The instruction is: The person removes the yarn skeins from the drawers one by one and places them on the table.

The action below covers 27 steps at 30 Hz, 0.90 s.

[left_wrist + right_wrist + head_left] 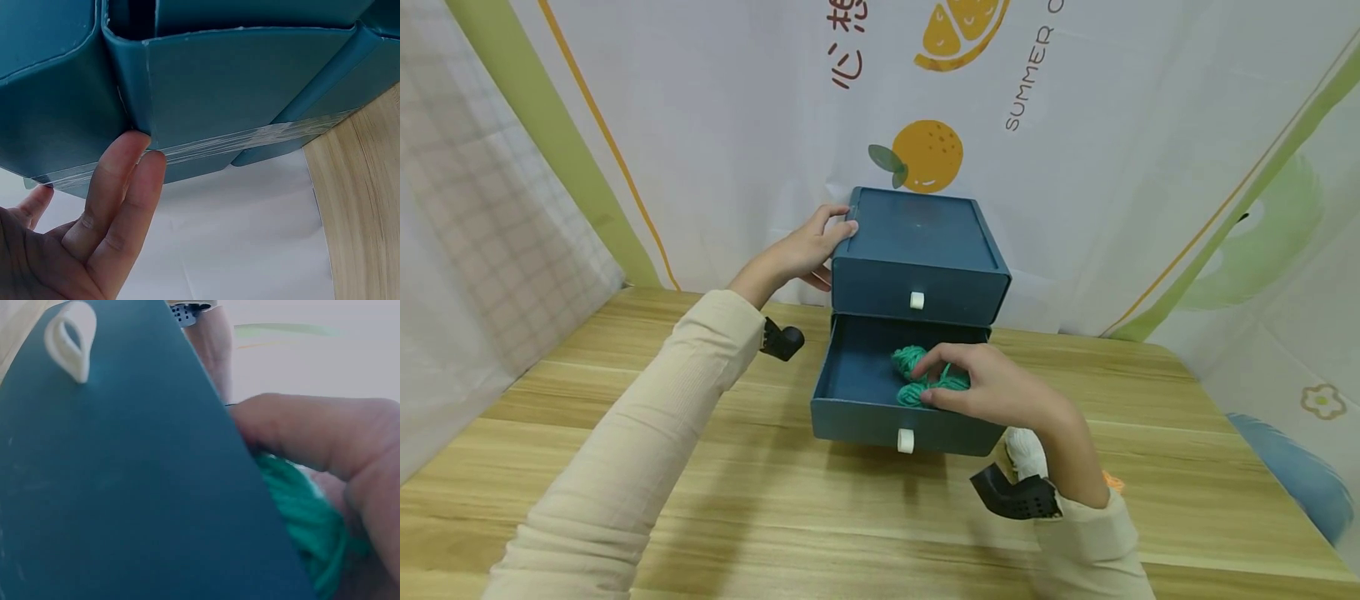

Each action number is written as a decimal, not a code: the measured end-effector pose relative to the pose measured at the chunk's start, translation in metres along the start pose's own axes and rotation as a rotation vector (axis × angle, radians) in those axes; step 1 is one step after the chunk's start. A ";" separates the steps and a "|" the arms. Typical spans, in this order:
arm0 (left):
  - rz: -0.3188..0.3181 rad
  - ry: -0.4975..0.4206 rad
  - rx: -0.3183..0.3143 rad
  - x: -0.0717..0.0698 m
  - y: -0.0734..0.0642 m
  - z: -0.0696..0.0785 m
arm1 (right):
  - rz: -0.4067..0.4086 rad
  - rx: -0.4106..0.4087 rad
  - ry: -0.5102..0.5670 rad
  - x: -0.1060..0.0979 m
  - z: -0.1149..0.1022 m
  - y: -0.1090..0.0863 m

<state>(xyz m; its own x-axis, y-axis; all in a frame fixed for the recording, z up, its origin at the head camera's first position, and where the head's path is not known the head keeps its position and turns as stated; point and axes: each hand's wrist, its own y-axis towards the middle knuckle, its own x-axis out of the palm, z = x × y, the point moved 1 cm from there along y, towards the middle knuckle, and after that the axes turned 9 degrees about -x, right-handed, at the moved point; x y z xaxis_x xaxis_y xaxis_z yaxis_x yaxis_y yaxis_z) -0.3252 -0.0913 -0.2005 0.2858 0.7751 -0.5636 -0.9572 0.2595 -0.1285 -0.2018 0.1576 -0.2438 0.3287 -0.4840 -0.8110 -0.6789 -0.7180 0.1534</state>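
A dark blue two-drawer cabinet (917,233) stands on the table, its lower drawer (857,421) pulled out. My left hand (808,246) rests on the cabinet's left edge, thumb on top and fingers against the side. Two fairly straight fingers (134,194) touch the side panel in the left wrist view, near a strip of clear tape (269,134). Inside the drawer lies green yarn (910,360) in a bundle. My right hand (992,383) reaches over the drawer front, thumb and fingers curled round the yarn. Green strands (306,519) show beside the thumb in the right wrist view.
White yarn (1026,454) lies on the wooden table (737,500) right of the drawer, partly behind the right wrist. A bit of orange yarn (1112,482) shows past that forearm. A printed curtain (737,125) hangs directly behind the cabinet. Each drawer has a white pull tab (906,441).
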 end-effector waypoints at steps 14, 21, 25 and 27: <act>-0.009 0.013 -0.005 0.001 -0.002 0.003 | 0.063 -0.029 -0.014 -0.010 -0.007 -0.011; -0.009 0.008 -0.006 0.001 -0.003 0.003 | 0.177 -0.056 -0.009 -0.015 -0.011 -0.019; -0.008 0.003 -0.007 0.000 -0.002 0.002 | 0.229 -0.091 -0.018 -0.020 -0.014 -0.026; -0.008 0.003 -0.007 0.000 -0.001 0.001 | 0.251 -0.097 -0.036 -0.023 -0.015 -0.029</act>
<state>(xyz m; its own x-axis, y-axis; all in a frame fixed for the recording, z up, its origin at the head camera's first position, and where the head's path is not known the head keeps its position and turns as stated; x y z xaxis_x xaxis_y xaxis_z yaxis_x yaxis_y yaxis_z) -0.3242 -0.0913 -0.1993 0.2935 0.7711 -0.5650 -0.9551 0.2619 -0.1387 -0.1798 0.1818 -0.2214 0.1338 -0.6361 -0.7599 -0.6692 -0.6236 0.4042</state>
